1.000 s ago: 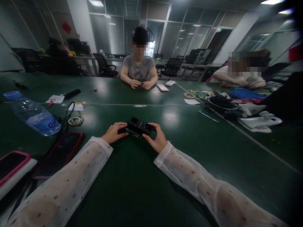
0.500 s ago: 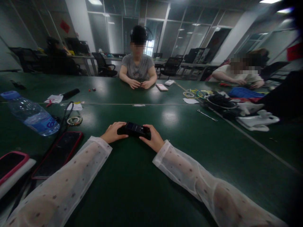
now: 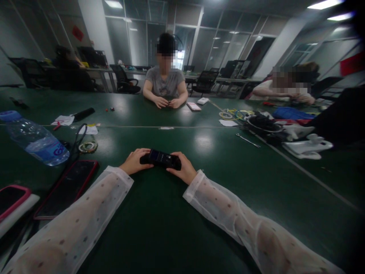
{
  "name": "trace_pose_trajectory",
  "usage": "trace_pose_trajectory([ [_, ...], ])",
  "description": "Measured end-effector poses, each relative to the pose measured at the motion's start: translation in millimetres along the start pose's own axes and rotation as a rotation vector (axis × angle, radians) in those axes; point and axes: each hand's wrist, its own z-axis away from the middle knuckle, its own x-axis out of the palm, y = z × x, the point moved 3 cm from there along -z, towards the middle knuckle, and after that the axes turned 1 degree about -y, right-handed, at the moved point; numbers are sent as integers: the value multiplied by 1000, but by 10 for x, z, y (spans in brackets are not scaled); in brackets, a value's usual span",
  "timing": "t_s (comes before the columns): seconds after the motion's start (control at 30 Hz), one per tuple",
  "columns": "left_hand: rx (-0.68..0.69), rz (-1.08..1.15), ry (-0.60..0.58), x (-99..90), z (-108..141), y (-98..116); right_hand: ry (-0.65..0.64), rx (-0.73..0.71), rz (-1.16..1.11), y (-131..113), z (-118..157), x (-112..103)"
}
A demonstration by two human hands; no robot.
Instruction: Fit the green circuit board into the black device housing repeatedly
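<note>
A small black handheld device (image 3: 161, 157) with a little screen and markings on its face is held between my hands above the green table (image 3: 159, 220). My left hand (image 3: 135, 161) is closed around its left end, thumb at the near side and fingers over the far side. My right hand (image 3: 184, 167) grips the right end in the same way. The device's underside is hidden, so I cannot tell whether it touches the table. Sheer white dotted sleeves cover both my forearms.
To the left are a water bottle (image 3: 35, 139), a red-edged phone (image 3: 68, 188), a pink-cased phone (image 3: 13, 199) and bracelets (image 3: 88, 146). A wrench (image 3: 247, 140) and a cable pile (image 3: 265, 123) lie right. One person (image 3: 165, 82) sits opposite, another (image 3: 285, 89) at far right.
My hands keep the same hold on the black device. The view has shifted slightly, and the person at far right has raised their hands a little.
</note>
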Motion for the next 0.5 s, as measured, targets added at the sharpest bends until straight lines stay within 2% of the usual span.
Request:
trace_pose_trajectory([
  [0.37, 16, -12, 13, 2, -3, 10, 33, 53, -98, 1, -17, -5],
  [0.5, 3, -3, 8, 8, -4, -1, 99, 27, -116, -15, -11, -18],
])
